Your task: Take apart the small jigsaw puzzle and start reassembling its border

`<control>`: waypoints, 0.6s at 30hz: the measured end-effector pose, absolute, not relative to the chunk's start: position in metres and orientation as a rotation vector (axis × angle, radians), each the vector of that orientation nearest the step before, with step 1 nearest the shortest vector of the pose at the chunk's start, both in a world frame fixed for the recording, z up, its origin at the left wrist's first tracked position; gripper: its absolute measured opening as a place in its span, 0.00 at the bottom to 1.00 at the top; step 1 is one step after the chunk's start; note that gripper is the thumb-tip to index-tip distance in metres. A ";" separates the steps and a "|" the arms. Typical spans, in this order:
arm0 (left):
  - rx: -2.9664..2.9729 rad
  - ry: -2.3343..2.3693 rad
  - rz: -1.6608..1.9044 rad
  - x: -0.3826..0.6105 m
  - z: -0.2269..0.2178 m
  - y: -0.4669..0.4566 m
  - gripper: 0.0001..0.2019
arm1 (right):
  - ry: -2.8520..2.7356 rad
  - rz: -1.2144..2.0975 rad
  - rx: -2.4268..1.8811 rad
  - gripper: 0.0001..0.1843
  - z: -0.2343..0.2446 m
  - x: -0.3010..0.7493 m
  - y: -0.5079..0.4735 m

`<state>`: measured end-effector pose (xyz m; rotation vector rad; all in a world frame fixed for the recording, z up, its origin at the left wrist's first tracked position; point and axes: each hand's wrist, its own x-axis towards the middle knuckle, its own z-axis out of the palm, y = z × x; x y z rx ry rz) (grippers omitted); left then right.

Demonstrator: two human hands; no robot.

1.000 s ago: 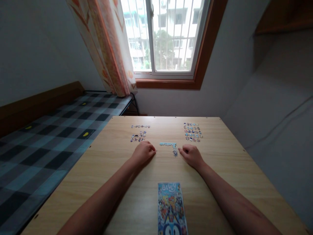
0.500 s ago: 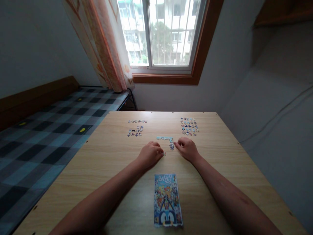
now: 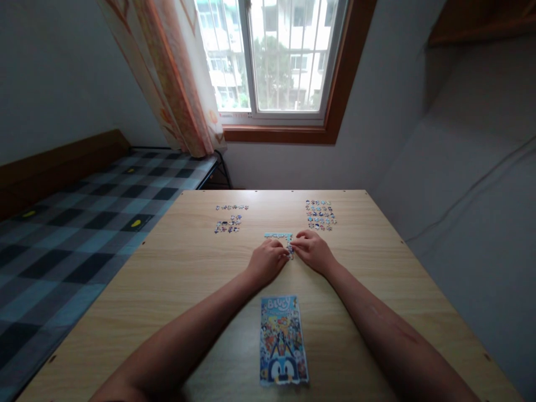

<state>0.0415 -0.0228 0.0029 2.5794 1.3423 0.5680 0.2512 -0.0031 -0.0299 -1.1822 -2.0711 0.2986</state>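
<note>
An L-shaped strip of joined jigsaw pieces lies near the middle of the table, its light-blue arm pointing left and its short arm running toward me. My left hand is closed in a pinch on a jigsaw piece, at the near end of the short arm; the fingers partly cover it. From the other side, my right hand has its thumb and fingers closed at the strip's right edge, touching it. Whether the pinched piece is locked in, I cannot tell.
A Bluey picture sheet lies nearest me on the wooden table. Loose jigsaw pieces stand in rows at back left and back right. A bed with a checked cover is left of the table.
My left hand has moved right and slightly away from me, bringing its piece to the strip's near end. My right hand has come in left against the strip. The view has shifted slightly.
</note>
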 end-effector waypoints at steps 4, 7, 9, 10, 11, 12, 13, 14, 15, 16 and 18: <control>2.607 1.343 0.608 0.042 -0.002 -0.022 0.08 | -2.127 0.265 -1.218 0.07 -0.031 0.251 -0.004; 2.615 1.340 0.645 0.042 -0.005 -0.022 0.08 | -2.131 0.266 -1.220 0.08 -0.031 0.251 -0.003; 2.611 1.343 0.654 0.042 -0.005 -0.021 0.07 | -2.138 0.272 -1.213 0.08 -0.031 0.251 -0.003; 2.609 1.345 0.657 0.043 -0.006 -0.021 0.07 | -2.141 0.273 -1.210 0.08 -0.031 0.251 -0.003; 2.608 1.347 0.659 0.043 -0.006 -0.021 0.07 | -2.143 0.274 -1.210 0.08 -0.031 0.251 -0.003; 2.610 1.346 0.661 0.043 -0.005 -0.021 0.07 | -2.143 0.273 -1.211 0.08 -0.031 0.251 -0.003; 2.617 1.342 0.662 0.043 -0.005 -0.021 0.07 | -2.144 0.271 -1.212 0.08 -0.030 0.251 -0.003; 2.628 1.334 0.658 0.043 -0.005 -0.022 0.08 | -2.148 0.267 -1.212 0.08 -0.030 0.251 -0.004; 2.643 1.325 0.648 0.043 -0.004 -0.022 0.08 | -2.153 0.262 -1.213 0.07 -0.030 0.251 -0.004; 2.661 1.317 0.632 0.043 -0.003 -0.022 0.09 | -2.159 0.257 -1.214 0.08 -0.029 0.251 -0.004; 2.697 1.307 0.593 0.044 -0.001 -0.024 0.11 | -2.168 0.250 -1.218 0.08 -0.028 0.251 -0.005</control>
